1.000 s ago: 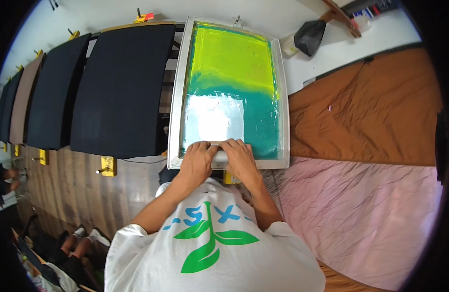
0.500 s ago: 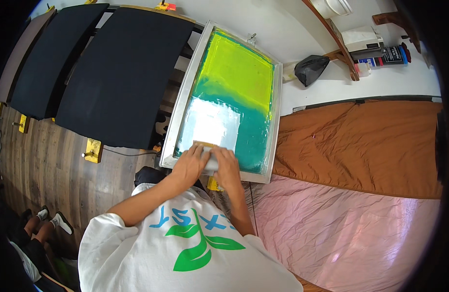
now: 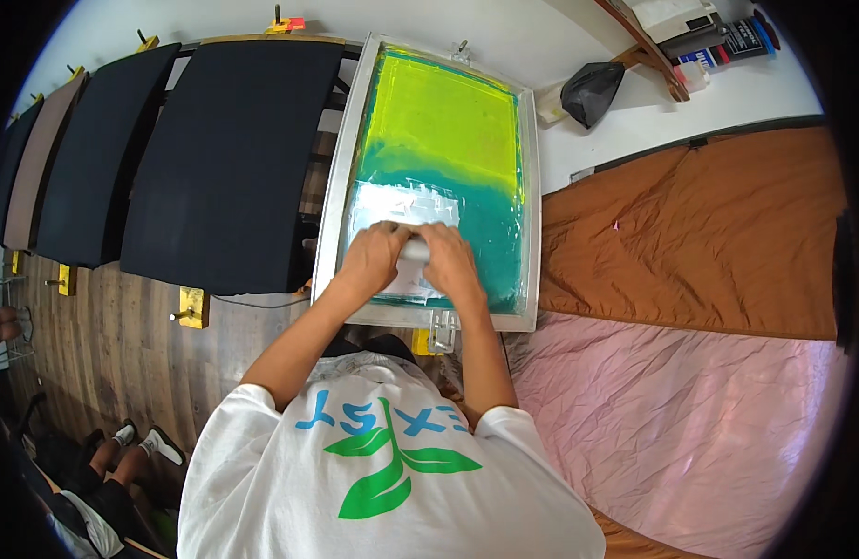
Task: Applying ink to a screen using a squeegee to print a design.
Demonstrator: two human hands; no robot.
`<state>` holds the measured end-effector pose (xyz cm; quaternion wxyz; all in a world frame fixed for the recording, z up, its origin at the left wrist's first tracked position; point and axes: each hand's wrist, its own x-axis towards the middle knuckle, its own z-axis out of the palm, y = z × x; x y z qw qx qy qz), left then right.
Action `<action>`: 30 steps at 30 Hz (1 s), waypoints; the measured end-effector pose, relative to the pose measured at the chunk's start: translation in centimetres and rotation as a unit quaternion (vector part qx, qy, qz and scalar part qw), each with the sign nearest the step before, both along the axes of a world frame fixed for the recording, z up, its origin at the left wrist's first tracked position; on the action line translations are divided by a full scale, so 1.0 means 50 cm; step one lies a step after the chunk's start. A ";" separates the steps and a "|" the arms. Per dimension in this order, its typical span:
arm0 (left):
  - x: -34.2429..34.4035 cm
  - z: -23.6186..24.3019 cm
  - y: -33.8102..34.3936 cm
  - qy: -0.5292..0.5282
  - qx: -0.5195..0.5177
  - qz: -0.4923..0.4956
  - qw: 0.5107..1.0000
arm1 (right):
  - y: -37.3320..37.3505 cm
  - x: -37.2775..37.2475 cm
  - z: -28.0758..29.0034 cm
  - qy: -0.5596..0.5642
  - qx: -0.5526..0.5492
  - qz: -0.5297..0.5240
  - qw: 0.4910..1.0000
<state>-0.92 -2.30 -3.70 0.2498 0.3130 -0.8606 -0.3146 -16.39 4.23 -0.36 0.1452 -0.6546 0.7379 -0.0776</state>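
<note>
My left hand (image 3: 374,258) and my right hand (image 3: 451,265) are closed side by side on a pale squeegee (image 3: 415,249). Most of the squeegee is hidden by my fingers. It stands on the lower part of a printing screen (image 3: 532,219) with a silvery metal frame. White ink (image 3: 378,200) spreads beyond my fingers, and a paler smeared patch shows between my wrists. The screen's mesh is yellow-green at the far end and teal (image 3: 490,242) around the white. A metal clamp (image 3: 443,331) sits at the near edge of the frame.
Several cloth-covered boards, the nearest a black board (image 3: 234,168), line the left. Brown fabric (image 3: 681,242) and pink fabric (image 3: 672,419) lie to the right. A black bag (image 3: 591,95) hangs by the wall shelf. Another person's legs (image 3: 131,466) show at lower left.
Both hands and the squeegee have moved away from the screen's near edge, onto the white ink area. The view has shifted too, with the boards and screen appearing more upright.
</note>
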 end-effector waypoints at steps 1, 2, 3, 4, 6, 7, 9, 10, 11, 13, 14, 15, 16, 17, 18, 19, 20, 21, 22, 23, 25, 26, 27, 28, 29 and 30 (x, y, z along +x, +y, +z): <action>0.009 0.005 0.018 -0.026 0.017 -0.004 1.000 | 0.020 0.009 -0.004 -0.009 -0.002 -0.001 1.000; 0.023 0.011 0.043 -0.047 0.024 -0.012 0.999 | 0.047 0.023 -0.003 -0.015 -0.004 -0.003 1.000; 0.039 0.020 0.072 -0.060 0.023 -0.020 0.998 | 0.076 0.040 0.000 -0.011 -0.003 -0.002 1.000; 0.053 0.029 0.099 -0.071 0.020 -0.031 0.997 | 0.102 0.054 0.007 -0.006 -0.005 -0.003 1.000; 0.082 0.024 0.147 -0.074 0.038 -0.043 0.996 | 0.148 0.079 0.018 -0.029 0.018 -0.003 0.999; 0.090 0.031 0.163 -0.086 0.042 -0.045 0.994 | 0.163 0.088 0.035 -0.052 0.014 -0.007 0.998; 0.092 0.047 0.166 -0.094 0.067 -0.051 0.992 | 0.164 0.083 0.048 -0.055 0.037 -0.005 0.998; 0.088 0.067 0.159 -0.099 0.089 -0.056 0.990 | 0.165 0.078 0.055 -0.052 0.064 0.004 0.997; 0.079 0.075 0.145 -0.106 0.082 -0.064 0.989 | 0.153 0.067 0.058 -0.056 0.061 0.007 0.997; 0.055 0.089 0.101 -0.067 0.093 -0.071 0.991 | 0.115 0.042 0.049 -0.036 0.046 0.001 0.998; 0.042 0.079 0.078 -0.042 0.067 -0.055 0.995 | 0.090 0.031 0.043 -0.010 0.038 0.007 0.999; 0.031 0.071 0.050 -0.039 0.053 -0.052 0.996 | 0.059 0.019 0.043 -0.002 0.033 0.008 0.999; 0.021 0.064 0.026 -0.036 0.041 -0.048 0.997 | 0.032 0.010 0.042 0.006 0.029 0.009 1.000; 0.006 0.059 0.005 -0.023 0.045 -0.034 0.998 | 0.012 0.002 0.035 0.000 0.024 -0.005 1.000; -0.004 0.056 -0.009 -0.010 0.049 -0.020 0.999 | -0.004 -0.003 0.020 0.011 0.015 -0.009 1.000; -0.009 0.052 -0.020 -0.023 0.062 -0.022 0.998 | -0.017 -0.007 0.006 0.023 0.005 -0.009 1.000; -0.009 0.042 -0.020 -0.029 0.057 -0.031 0.997 | -0.011 -0.007 -0.009 0.017 0.000 -0.018 1.000; -0.003 0.028 -0.011 -0.033 0.027 -0.044 0.998 | 0.005 -0.001 -0.025 0.005 -0.031 -0.016 0.999; 0.006 0.014 0.000 -0.035 0.000 -0.055 0.998 | 0.023 0.005 -0.036 -0.006 -0.060 -0.012 0.998; 0.015 0.008 0.019 -0.025 -0.022 -0.067 0.997 | 0.047 0.016 -0.036 0.016 -0.062 0.000 0.998; 0.040 0.001 0.077 -0.057 -0.015 -0.064 0.996 | 0.105 0.042 -0.031 -0.001 -0.078 -0.009 0.997; 0.052 0.010 0.107 -0.060 -0.018 -0.060 0.996 | 0.130 0.054 -0.026 -0.015 -0.091 -0.013 0.996; 0.066 0.014 0.129 -0.073 0.001 -0.066 0.995 | 0.150 0.063 -0.020 -0.018 -0.094 -0.016 0.995; 0.075 0.019 0.142 -0.085 0.019 -0.069 0.994 | 0.165 0.069 -0.013 -0.024 -0.079 -0.008 0.997; 0.076 0.039 0.150 -0.083 0.014 -0.064 0.994 | 0.173 0.072 -0.005 -0.031 -0.062 -0.001 0.998; 0.074 0.059 0.141 -0.084 0.013 -0.065 0.994 | 0.166 0.069 -0.001 -0.032 -0.063 -0.002 0.997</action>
